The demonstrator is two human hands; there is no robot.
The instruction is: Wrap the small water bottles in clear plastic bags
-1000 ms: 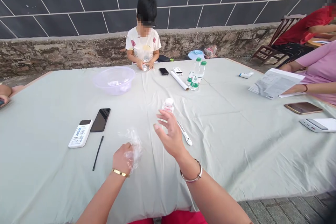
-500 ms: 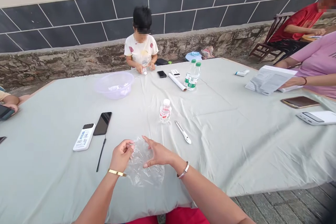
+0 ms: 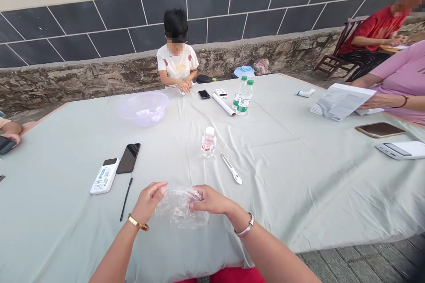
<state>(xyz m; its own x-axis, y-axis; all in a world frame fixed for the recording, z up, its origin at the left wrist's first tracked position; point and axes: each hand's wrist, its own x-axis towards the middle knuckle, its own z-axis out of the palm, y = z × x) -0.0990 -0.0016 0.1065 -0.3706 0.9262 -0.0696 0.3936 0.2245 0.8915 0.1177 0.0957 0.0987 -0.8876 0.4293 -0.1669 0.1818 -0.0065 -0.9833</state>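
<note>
Left hand (image 3: 148, 201): fingers pinched on the left edge of a clear plastic bag (image 3: 179, 208); gold bangle at the wrist.
Right hand (image 3: 209, 200): fingers closed on the bag's right top edge; silver bracelet at the wrist.
Plastic bag: crumpled, held between both hands just above the green tablecloth (image 3: 299, 177).
Small bottle (image 3: 208, 142): upright, beyond the hands, white cap, pink label.
White pen-like tool (image 3: 231, 169): lying just right of the bottle.
Left side: white device (image 3: 104, 176), black phone (image 3: 128, 158), black stylus (image 3: 125, 198).
Far side: translucent bowl (image 3: 144, 108), two water bottles (image 3: 242, 95); a person in a white shirt (image 3: 177, 64) at the far edge.
</note>
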